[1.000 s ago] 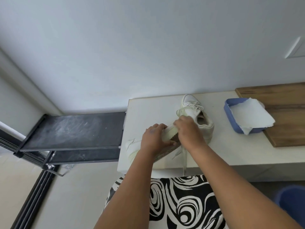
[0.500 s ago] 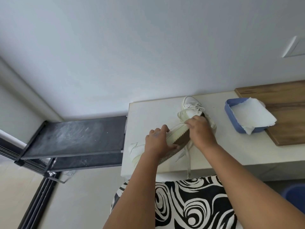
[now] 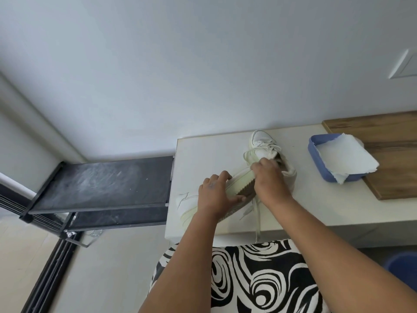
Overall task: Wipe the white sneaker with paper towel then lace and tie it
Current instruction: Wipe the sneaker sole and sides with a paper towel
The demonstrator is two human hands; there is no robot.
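I see white bench (image 3: pixel 320 206) against grey wall (image 3: pixel 203 64). Wooden board (image 3: pixel 392 159) at bench right end. Black metal shelf rack (image 3: pixel 101 184) just left of bench, top dusty. Black-white swirl fabric (image 3: pixel 259 279) at bottom. Blue object (image 3: pixel 404 267) lower right, can't identify.

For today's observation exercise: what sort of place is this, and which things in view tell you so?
Probably a home entryway or utility corner: a black shoe rack beside a white counter, two sneakers there, and a wooden board.
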